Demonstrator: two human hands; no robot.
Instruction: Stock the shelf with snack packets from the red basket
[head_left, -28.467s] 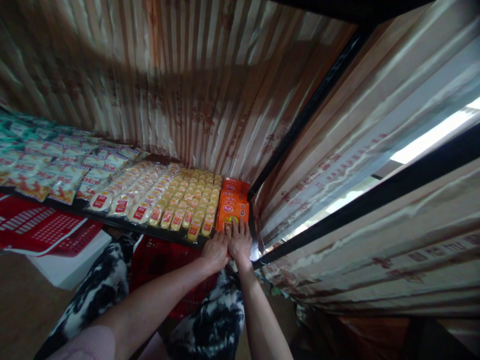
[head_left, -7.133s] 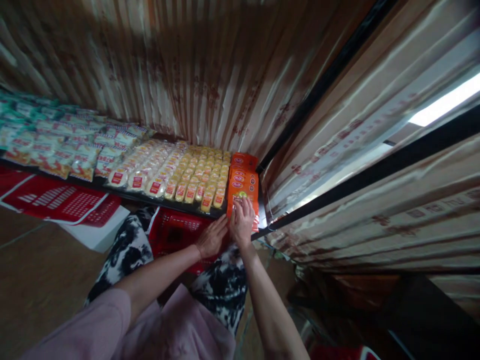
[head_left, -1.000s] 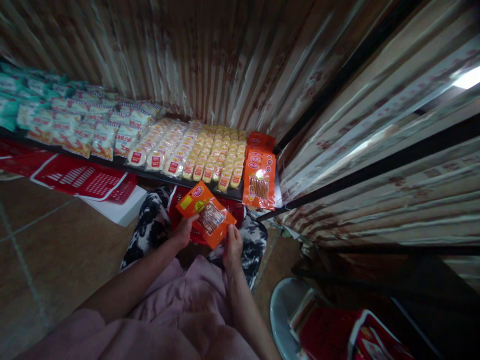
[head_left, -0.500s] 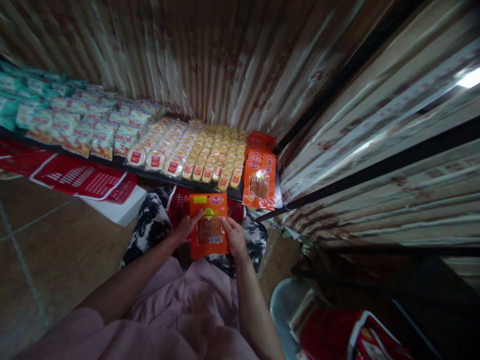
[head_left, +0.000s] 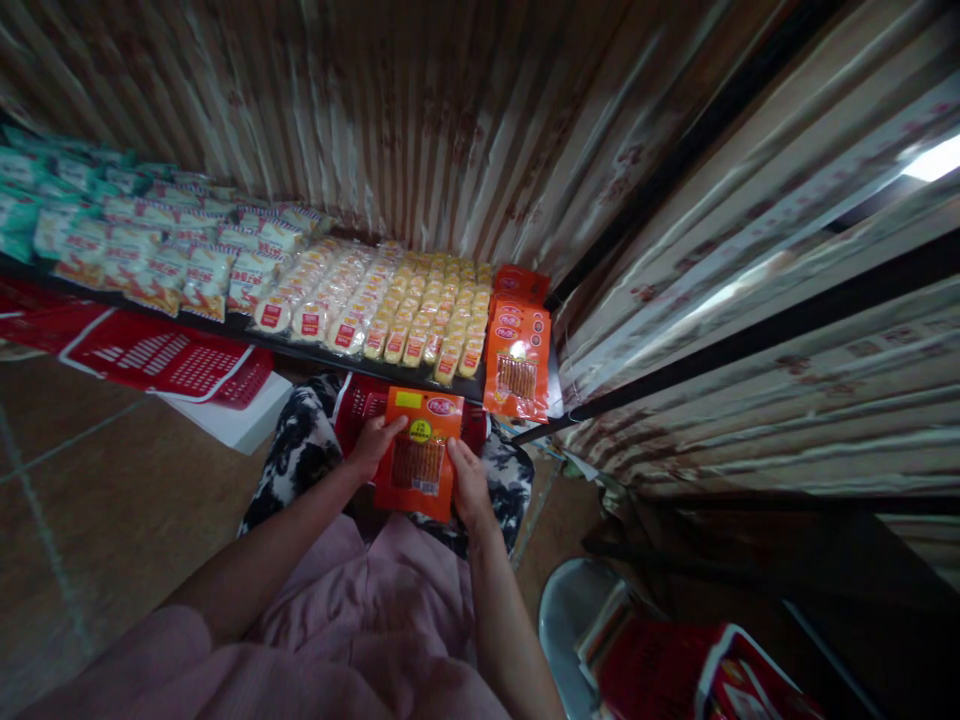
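Observation:
An orange snack packet [head_left: 418,462] with a see-through window and a yellow label is held over my lap. My left hand [head_left: 375,446] grips its left edge, thumb on the front. On the opposite edge my right hand [head_left: 469,480] pinches it, also thumb in front. The fingers behind the packet are hidden. Similar orange packets [head_left: 517,365] lie overlapped at the right end of the black shelf [head_left: 337,357], just beyond my right hand. Beside them run rows of yellow-wrapped snacks [head_left: 427,310] and white-wrapped snacks [head_left: 330,290].
Further left on the shelf are white bags [head_left: 204,270] and green bags [head_left: 19,215]. Red baskets [head_left: 180,360] stand below the shelf. A striped curtain [head_left: 375,120] hangs behind it, and a black bar [head_left: 750,335] crosses at right. A grey stool [head_left: 574,620] holds a red bag.
The packet has tilted slightly clockwise, its top shifting a little to the right. Both hands have moved slightly with it and keep their grip.

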